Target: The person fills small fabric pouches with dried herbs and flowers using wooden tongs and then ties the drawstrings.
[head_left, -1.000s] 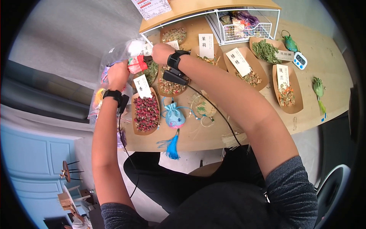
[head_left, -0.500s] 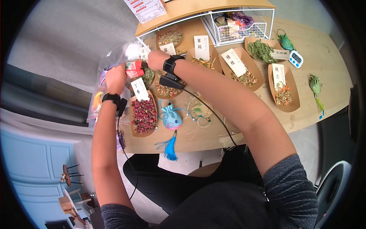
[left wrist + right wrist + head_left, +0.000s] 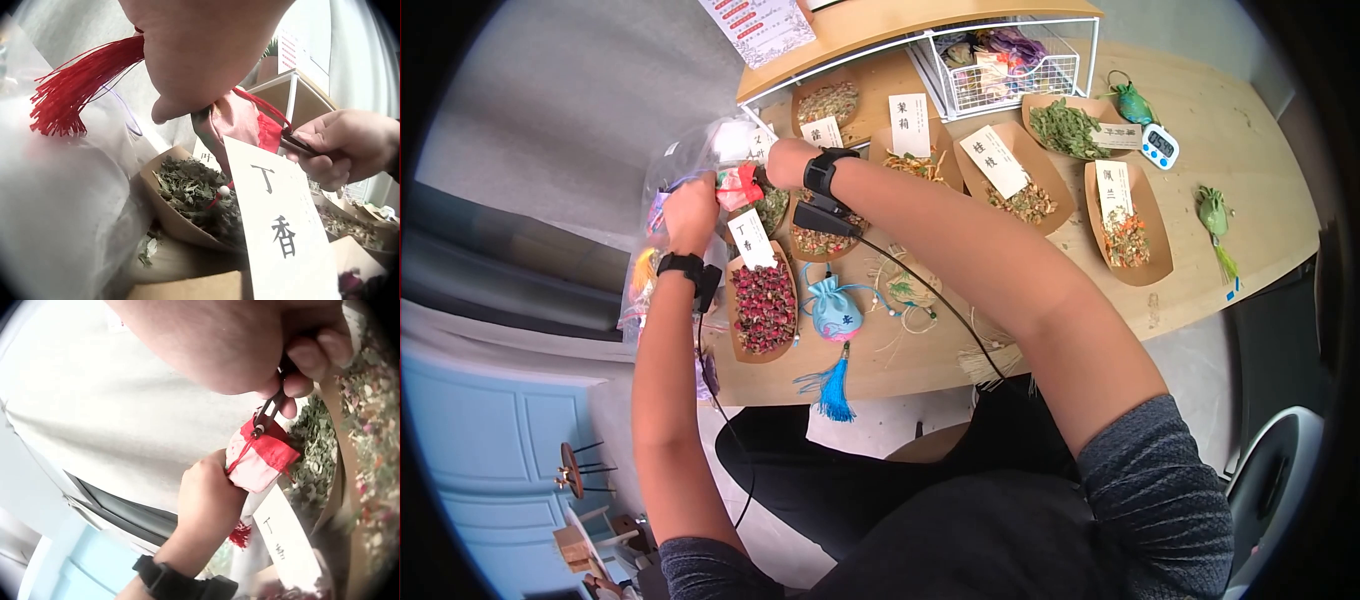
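Note:
A pink and red drawstring pouch (image 3: 738, 187) is gripped by my left hand (image 3: 692, 212), above the trays at the table's left end. Its red tassel (image 3: 87, 84) hangs out past the left hand in the left wrist view. My right hand (image 3: 350, 147) pinches a dark, slim tweezer-like tool (image 3: 272, 409), whose tip is at the pouch's red mouth beside a small bead on the cord. The inside of the pouch is hidden. Just below stands a white label card (image 3: 751, 240) in the tray of dried rosebuds (image 3: 764, 308).
Several paper trays of dried herbs, such as one with green leaves (image 3: 1065, 128), line the table (image 3: 1050, 310). A blue pouch (image 3: 834, 308) with a tassel lies near the front edge. Plastic bags (image 3: 640, 280) are at the left; a wire basket (image 3: 1015, 85) and timer (image 3: 1160, 147) stand behind.
The head view has shifted, so the table items appear slightly further left. Both hands keep their hold on the pouch and the tool, with little change between them.

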Tool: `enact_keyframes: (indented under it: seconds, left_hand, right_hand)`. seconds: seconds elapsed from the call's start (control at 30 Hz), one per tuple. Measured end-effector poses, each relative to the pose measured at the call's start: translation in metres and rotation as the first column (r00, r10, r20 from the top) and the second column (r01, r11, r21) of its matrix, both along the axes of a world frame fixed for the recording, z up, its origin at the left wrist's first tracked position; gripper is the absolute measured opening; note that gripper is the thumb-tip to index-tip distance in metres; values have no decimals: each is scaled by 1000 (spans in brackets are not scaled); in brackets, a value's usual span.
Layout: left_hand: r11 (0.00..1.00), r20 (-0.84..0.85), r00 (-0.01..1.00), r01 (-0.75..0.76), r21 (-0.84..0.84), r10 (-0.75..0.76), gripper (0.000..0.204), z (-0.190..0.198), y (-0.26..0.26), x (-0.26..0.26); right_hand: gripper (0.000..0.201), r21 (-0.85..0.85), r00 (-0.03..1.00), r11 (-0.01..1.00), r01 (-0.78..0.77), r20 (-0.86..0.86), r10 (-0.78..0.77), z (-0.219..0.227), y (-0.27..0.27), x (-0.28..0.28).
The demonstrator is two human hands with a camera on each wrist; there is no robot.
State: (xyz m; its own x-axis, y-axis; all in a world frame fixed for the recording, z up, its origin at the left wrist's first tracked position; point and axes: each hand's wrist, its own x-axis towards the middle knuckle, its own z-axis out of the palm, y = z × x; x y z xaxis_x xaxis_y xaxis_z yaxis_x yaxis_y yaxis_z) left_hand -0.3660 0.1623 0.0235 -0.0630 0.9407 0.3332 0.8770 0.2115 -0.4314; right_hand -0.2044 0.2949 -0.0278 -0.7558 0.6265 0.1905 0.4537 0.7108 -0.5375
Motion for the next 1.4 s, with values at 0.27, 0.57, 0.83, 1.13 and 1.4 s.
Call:
enact_keyframes:
  seconds: [0.27, 0.57, 0.83, 1.13, 1.4]
  left_hand:
    - [1000, 2, 1000, 11, -6, -11, 9, 0, 1, 1]
    - [999, 8, 999, 38, 17, -39, 9, 0, 1, 3]
    - [995, 13, 996, 86, 50, -87, 19, -9, 1, -4]
    - [997, -16, 998, 67, 46, -66, 15, -2, -3, 0]
    - [996, -29, 996, 86, 35, -85, 12, -4, -4, -3]
  right_hand:
    - [23, -105, 987, 994, 2, -162, -20, -3, 4, 26]
    - [24, -136, 981, 991, 7, -191, -34, -5, -1, 18]
    - [23, -71, 999, 997, 12, -45, -15, 6, -3, 11]
    - [18, -128, 967, 991, -32, -254, -2, -1, 3, 18]
    - [23, -47, 998, 998, 43, -46, -46, 18, -4, 21]
